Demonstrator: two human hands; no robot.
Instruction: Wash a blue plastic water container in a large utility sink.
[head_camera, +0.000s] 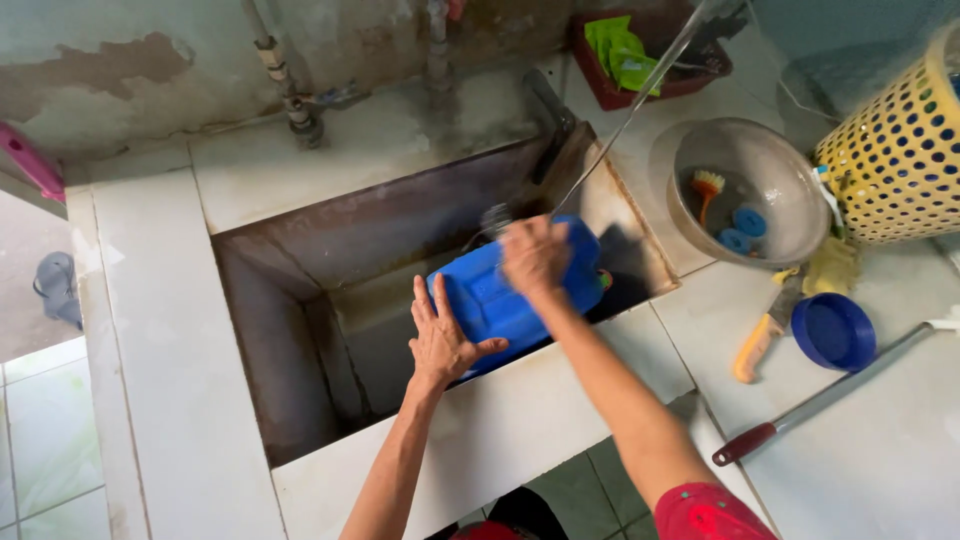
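Note:
A blue plastic jerrycan (500, 300) lies on its side in a deep, stained sink basin (290, 330). My left hand (442, 335) rests flat against the can's near end with its fingers spread. My right hand (535, 255) is on top of the can, blurred, closed around the end of a thin clear hose (640, 85) that comes down from the upper right. Something grey and blurred shows just left of that hand; I cannot tell what it is.
On the tiled counter to the right are a metal bowl (775, 225) with a brush and blue caps, a yellow perforated basket (895, 150), a blue lid (833, 330), a yellow-handled knife (760, 335) and a long red-handled tool (800, 405). A red tray (600, 85) stands at the back.

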